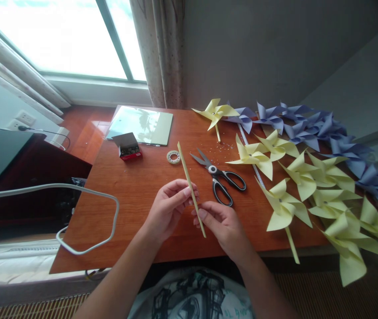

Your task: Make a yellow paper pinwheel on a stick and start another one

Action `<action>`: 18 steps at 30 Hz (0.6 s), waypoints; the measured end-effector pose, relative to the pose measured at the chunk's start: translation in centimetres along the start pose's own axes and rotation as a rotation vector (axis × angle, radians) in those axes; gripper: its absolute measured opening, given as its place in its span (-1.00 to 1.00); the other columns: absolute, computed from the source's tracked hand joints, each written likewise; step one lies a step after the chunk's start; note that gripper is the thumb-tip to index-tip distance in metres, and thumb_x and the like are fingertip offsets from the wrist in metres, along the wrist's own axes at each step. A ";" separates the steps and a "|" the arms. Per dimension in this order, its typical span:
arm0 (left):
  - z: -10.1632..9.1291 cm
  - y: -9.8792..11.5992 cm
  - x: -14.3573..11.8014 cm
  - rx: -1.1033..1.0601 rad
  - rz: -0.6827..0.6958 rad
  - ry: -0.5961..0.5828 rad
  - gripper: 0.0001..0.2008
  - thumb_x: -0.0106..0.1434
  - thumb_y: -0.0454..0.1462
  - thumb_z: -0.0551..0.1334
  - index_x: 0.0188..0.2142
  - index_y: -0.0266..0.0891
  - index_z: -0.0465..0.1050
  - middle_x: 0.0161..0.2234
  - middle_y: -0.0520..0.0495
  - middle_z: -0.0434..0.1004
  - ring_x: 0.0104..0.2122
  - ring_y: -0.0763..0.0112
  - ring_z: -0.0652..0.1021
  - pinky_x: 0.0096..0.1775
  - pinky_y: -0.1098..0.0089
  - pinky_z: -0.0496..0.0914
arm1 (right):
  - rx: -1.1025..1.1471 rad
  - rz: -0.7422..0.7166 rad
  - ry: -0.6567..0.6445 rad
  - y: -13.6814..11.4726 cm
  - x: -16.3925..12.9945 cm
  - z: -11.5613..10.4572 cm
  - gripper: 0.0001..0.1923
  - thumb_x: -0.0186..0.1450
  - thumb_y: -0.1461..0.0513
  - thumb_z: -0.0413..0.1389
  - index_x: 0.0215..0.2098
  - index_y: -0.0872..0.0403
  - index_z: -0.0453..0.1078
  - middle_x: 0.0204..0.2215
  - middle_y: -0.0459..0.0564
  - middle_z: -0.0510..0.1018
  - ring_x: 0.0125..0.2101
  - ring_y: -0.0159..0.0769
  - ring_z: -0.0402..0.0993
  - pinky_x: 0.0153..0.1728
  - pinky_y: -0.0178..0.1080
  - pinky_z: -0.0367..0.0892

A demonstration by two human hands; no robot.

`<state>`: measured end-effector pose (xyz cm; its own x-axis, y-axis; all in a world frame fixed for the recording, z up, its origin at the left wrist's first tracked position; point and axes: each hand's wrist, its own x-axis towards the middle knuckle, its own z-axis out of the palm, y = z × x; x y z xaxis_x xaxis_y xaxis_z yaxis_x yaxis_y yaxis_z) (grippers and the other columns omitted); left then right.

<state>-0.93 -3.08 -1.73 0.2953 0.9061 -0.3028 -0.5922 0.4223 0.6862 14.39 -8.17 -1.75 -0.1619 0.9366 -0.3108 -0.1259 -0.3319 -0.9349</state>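
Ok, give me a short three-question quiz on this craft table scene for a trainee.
1. True or false: both hands hold the thin pale-yellow rolled paper stick.
2. Which lies nearest the stick's far tip? A the black-handled steel scissors, B the small roll of clear tape, C the open red box of pins.
3. What colour are the folded paper pinwheels furthest back along the wall?

Key: 1 true. 2 B. 3 blue-purple.

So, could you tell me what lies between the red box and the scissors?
In the head view, a tape roll and the yellow stick held by both hands.
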 end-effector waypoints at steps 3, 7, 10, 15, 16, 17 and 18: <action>0.1 0.1 -0.1 0.006 0.009 0.018 -0.83 0.08 -0.28 0.51 -0.36 -0.31 0.63 -0.44 -0.06 0.59 -0.43 0.47 0.52 -0.41 0.52 0.41 | -0.006 -0.004 -0.005 0.0 0.0 0.1 -0.69 0.35 0.03 0.21 -0.15 0.09 0.60 -0.31 0.04 0.67 -0.36 -0.29 0.56 -0.32 -0.28 0.45; 0.1 0.1 -0.1 0.023 0.019 0.036 -0.83 0.06 -0.28 0.51 -0.38 -0.30 0.62 -0.43 -0.06 0.59 -0.43 0.45 0.52 -0.42 0.52 0.40 | -0.011 -0.003 -0.017 0.0 0.0 0.2 -0.71 0.36 0.04 0.20 -0.18 0.09 0.60 -0.35 0.02 0.66 -0.35 -0.28 0.57 -0.33 -0.28 0.45; 0.0 0.1 -0.1 0.026 0.024 0.033 -0.83 0.06 -0.28 0.50 -0.38 -0.30 0.61 -0.43 -0.05 0.58 -0.43 0.46 0.51 -0.43 0.52 0.39 | -0.009 -0.007 -0.031 0.2 0.1 0.2 -0.71 0.36 0.04 0.19 -0.20 0.08 0.60 -0.36 0.01 0.65 -0.34 -0.28 0.58 -0.34 -0.30 0.45; -0.2 0.0 -0.1 0.022 0.002 0.016 -0.84 0.10 -0.27 0.49 -0.36 -0.30 0.60 -0.44 -0.04 0.56 -0.45 0.48 0.49 -0.45 0.53 0.39 | -0.018 -0.023 -0.033 0.3 0.1 0.1 -0.70 0.37 0.04 0.19 -0.19 0.08 0.60 -0.32 0.02 0.65 -0.34 -0.29 0.57 -0.32 -0.30 0.46; -0.2 -0.1 -0.1 0.021 -0.006 0.007 -0.84 0.12 -0.27 0.48 -0.34 -0.30 0.60 -0.44 -0.04 0.56 -0.45 0.49 0.49 -0.45 0.53 0.39 | -0.019 -0.025 -0.033 0.3 0.2 0.1 -0.70 0.38 0.03 0.18 -0.20 0.08 0.61 -0.31 0.02 0.65 -0.34 -0.30 0.56 -0.32 -0.30 0.45; -0.3 -0.1 0.0 0.020 -0.012 -0.003 -0.84 0.13 -0.26 0.47 -0.33 -0.30 0.61 -0.44 -0.03 0.55 -0.46 0.50 0.48 -0.46 0.54 0.39 | -0.020 -0.026 -0.037 0.4 0.2 0.1 -0.70 0.38 0.03 0.18 -0.20 0.08 0.61 -0.31 0.02 0.65 -0.34 -0.30 0.56 -0.32 -0.30 0.45; -0.3 -0.2 0.0 0.019 -0.018 -0.012 -0.84 0.14 -0.26 0.47 -0.32 -0.30 0.60 -0.44 -0.03 0.55 -0.46 0.50 0.48 -0.47 0.54 0.39 | -0.020 -0.027 -0.040 0.4 0.2 0.1 -0.69 0.38 0.02 0.18 -0.20 0.08 0.61 -0.31 0.02 0.65 -0.35 -0.31 0.55 -0.33 -0.30 0.45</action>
<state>-1.05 -3.18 -2.01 0.3148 0.8978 -0.3079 -0.5726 0.4383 0.6928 14.23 -8.15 -2.15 -0.1977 0.9398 -0.2788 -0.1114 -0.3041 -0.9461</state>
